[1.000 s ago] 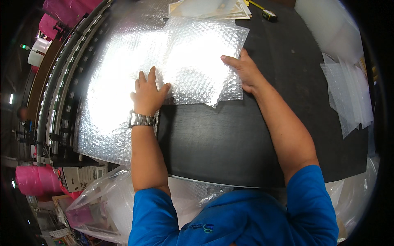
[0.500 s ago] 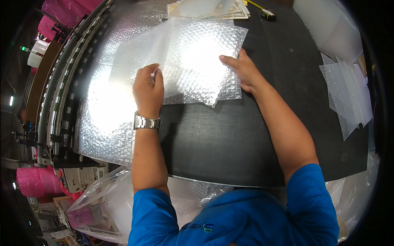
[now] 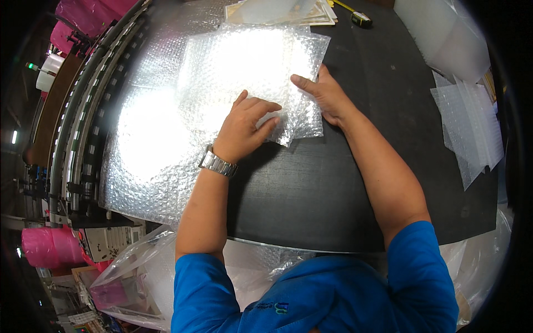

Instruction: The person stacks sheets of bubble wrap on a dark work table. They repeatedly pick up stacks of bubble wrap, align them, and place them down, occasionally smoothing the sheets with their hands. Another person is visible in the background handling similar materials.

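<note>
A small stack of clear bubble wrap sheets (image 3: 239, 61) lies at the middle of the black table, shining brightly under the light. My right hand (image 3: 330, 99) grips its right edge, thumb on top and the other fingers tucked beneath. Over the stack's near part is my left hand (image 3: 247, 123), fingers spread and palm down. Whether it presses on the plastic or hovers just above, I cannot tell. Beneath the stack's left side spreads a larger bubble wrap sheet (image 3: 152, 194).
Rollers (image 3: 83, 127) run along the table's left edge. At the far side are flat framed panels (image 3: 325, 18) and a yellow-black tape measure (image 3: 361, 20). More bubble wrap pieces (image 3: 469, 125) lie at the right. Pink plastic rolls (image 3: 50, 246) stand at lower left.
My left hand has let go of the upper sheet's left part and moved right across the stack, fingers opening. That sheet has folded over to the right. My right hand has barely shifted.
</note>
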The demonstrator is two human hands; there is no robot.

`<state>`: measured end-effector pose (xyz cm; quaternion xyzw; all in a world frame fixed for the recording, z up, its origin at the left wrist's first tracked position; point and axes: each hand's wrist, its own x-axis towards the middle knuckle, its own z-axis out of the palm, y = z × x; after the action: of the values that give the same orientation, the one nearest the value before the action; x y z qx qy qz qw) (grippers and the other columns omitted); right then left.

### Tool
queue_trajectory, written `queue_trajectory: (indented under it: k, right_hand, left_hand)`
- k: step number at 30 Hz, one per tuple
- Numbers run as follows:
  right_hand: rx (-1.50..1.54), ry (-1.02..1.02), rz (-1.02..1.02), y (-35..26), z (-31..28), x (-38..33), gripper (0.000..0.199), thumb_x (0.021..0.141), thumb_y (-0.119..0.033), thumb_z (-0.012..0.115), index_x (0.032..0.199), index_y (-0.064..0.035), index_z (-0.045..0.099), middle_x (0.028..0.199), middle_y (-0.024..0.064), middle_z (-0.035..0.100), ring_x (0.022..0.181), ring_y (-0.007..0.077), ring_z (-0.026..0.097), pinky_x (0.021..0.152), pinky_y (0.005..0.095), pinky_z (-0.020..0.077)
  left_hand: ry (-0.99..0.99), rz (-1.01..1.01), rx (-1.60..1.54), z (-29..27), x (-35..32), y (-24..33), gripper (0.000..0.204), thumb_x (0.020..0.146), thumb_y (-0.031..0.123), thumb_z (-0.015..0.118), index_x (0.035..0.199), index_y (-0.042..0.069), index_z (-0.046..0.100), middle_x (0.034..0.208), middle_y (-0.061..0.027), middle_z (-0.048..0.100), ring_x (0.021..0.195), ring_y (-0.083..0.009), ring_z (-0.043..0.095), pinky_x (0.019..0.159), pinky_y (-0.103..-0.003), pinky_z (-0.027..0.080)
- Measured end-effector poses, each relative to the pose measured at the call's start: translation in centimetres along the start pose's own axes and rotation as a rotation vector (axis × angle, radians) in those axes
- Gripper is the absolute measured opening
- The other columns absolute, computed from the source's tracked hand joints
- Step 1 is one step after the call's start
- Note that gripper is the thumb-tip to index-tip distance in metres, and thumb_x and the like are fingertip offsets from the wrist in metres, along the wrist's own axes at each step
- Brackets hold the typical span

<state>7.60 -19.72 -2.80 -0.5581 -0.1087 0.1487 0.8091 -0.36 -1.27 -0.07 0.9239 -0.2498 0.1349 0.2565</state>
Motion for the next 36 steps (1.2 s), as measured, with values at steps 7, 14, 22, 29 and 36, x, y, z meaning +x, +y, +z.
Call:
queue_trajectory:
  k: [7, 14, 22, 29, 36]
  right_hand:
    - [-0.039, 0.001, -0.033, 0.6, -0.4, 0.4, 0.074, 0.075, -0.019, 0.071, 0.129, 0.0029, 0.025, 0.121, 0.0176, 0.044, 0.112, 0.0248, 0.045, 0.092, 0.0354, 0.0408]
    - [-0.110, -0.009, -0.084, 1.0, -0.4, 0.6, 0.071, 0.076, -0.016, 0.069, 0.128, 0.0019, 0.026, 0.119, 0.0174, 0.046, 0.110, 0.0242, 0.047, 0.092, 0.0354, 0.0414]
    - [-0.069, 0.004, -0.030, 0.9, -0.5, 0.7, 0.073, 0.076, -0.017, 0.069, 0.129, 0.0022, 0.023, 0.119, 0.0185, 0.045, 0.109, 0.0253, 0.049, 0.090, 0.0359, 0.0441]
    - [-0.065, 0.002, -0.020, 0.6, -0.5, 0.5, 0.075, 0.076, -0.017, 0.069, 0.129, 0.0022, 0.021, 0.120, 0.0201, 0.045, 0.110, 0.0265, 0.048, 0.091, 0.0367, 0.0436]
    - [-0.049, 0.005, -0.009, 0.3, -0.2, 0.3, 0.073, 0.076, -0.016, 0.069, 0.129, 0.0025, 0.021, 0.120, 0.0205, 0.044, 0.110, 0.0271, 0.048, 0.090, 0.0373, 0.0441]
  left_hand:
    - [-0.029, 0.041, -0.083, -0.1, 0.0, 0.3, 0.026, 0.077, 0.023, 0.064, 0.098, 0.009, 0.062, 0.096, -0.0076, 0.063, 0.096, -0.0229, 0.057, 0.105, -0.048, 0.023]
    - [0.093, 0.049, -0.108, -0.2, -0.1, 0.3, 0.025, 0.079, 0.020, 0.063, 0.099, 0.005, 0.061, 0.094, -0.0095, 0.062, 0.092, -0.0226, 0.059, 0.096, -0.041, 0.036]
    - [0.615, -0.109, -0.214, -0.7, -0.5, -2.0, 0.015, 0.083, 0.014, 0.059, 0.093, 0.002, 0.062, 0.082, -0.0083, 0.061, 0.073, -0.0151, 0.057, 0.064, -0.027, 0.046]
    - [0.762, -0.153, -0.374, -1.3, -1.0, -2.5, 0.015, 0.087, 0.009, 0.054, 0.098, 0.000, 0.057, 0.081, -0.0031, 0.057, 0.066, -0.0059, 0.048, 0.059, -0.020, 0.041]
    - [0.824, -0.087, -0.264, -1.8, -1.3, -3.3, 0.018, 0.086, 0.004, 0.052, 0.103, -0.001, 0.054, 0.095, -0.0083, 0.057, 0.081, -0.0114, 0.053, 0.071, -0.025, 0.046]
